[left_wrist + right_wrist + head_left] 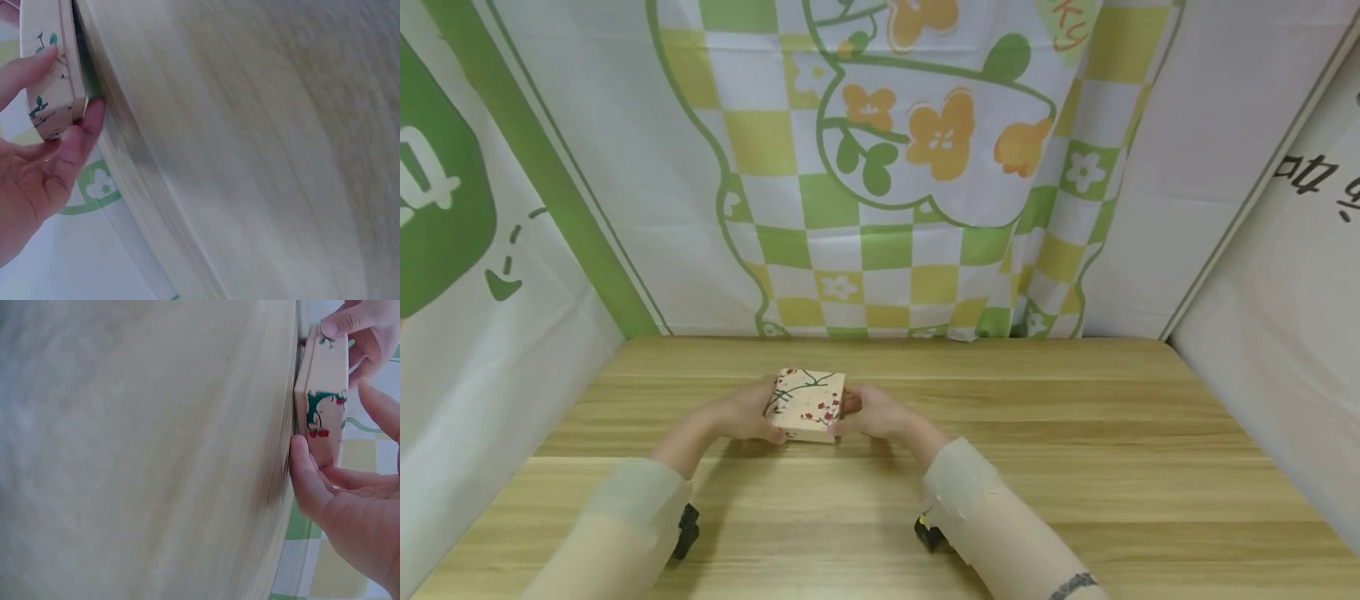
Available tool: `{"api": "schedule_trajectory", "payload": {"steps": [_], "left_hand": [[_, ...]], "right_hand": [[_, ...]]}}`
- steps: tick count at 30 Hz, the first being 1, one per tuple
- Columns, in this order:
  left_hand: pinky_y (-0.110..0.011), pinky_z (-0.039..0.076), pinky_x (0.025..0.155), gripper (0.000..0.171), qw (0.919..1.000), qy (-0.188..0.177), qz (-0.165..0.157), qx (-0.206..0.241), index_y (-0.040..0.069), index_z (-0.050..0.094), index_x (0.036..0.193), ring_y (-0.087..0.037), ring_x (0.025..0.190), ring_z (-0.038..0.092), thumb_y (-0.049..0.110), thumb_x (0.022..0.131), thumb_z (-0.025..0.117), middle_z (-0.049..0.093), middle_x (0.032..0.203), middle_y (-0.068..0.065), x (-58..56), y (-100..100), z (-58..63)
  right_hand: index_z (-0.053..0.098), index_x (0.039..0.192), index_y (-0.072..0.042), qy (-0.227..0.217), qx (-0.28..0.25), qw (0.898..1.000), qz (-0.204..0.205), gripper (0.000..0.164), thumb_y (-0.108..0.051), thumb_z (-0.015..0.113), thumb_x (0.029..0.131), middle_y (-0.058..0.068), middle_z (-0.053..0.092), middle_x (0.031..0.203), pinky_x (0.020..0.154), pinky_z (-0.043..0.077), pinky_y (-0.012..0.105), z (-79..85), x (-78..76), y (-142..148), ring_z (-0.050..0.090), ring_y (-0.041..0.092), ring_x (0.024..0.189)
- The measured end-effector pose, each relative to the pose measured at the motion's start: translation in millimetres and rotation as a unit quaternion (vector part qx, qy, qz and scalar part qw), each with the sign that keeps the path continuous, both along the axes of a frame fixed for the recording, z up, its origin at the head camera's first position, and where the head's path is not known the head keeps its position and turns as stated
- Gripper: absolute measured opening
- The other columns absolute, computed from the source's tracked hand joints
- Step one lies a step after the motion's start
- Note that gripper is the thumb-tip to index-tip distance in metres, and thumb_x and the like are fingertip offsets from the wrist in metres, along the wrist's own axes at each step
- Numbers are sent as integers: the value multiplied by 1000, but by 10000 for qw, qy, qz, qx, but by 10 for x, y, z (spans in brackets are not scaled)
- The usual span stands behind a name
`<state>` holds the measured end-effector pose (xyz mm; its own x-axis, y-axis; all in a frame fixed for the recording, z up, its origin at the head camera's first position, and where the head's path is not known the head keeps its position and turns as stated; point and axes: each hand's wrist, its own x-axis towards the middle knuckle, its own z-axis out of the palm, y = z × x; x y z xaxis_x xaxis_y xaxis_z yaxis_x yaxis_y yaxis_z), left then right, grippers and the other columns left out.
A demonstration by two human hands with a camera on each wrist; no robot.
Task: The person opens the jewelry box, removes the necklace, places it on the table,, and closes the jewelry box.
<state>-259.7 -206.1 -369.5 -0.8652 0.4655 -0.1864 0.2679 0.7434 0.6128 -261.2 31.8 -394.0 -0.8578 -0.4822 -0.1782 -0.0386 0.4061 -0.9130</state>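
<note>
Left hand (747, 414) and right hand (878, 412) grip opposite sides of the floral box (807, 402); light, even pressure should steady it.

The underside of the patterned box (808, 400) is hidden. The top edge of the left-wrist view cuts the box off, and its left edge crops the left hand (31, 187). In the right-wrist view, the right edge crops the right hand (362, 528), and the grain of the worktop (156, 450) blurs. Overhead, the bottom edge cuts off both arms (1015, 533).
</note>
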Motion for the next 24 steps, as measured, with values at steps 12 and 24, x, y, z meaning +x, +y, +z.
{"api": "schedule_trajectory", "payload": {"steps": [12, 24], "left_hand": [[-63, 21, 116, 100, 9963, 706, 273, 404, -13, 15, 152, -54, 142, 25, 5, 77, 79, 25, 153, -38, 61, 183, 92], [-57, 41, 107, 97, 9893, 1223, 138, 779, -2, 18, 155, -45, 128, 45, 4, 79, 80, 41, 145, -33, 221, 490, 181]], "right_hand": [[36, 151, -3, 468, -94, 9964, -703, 78, -8, 76, 84, 23, 58, 124, 93, 52, 41, 64, 37, 37, 61, 29, 104], [32, 152, -1, 621, -388, 9950, -678, 82, 3, 75, 83, 21, 53, 126, 84, 58, 31, 191, 168, 410, 64, 30, 106]]}}
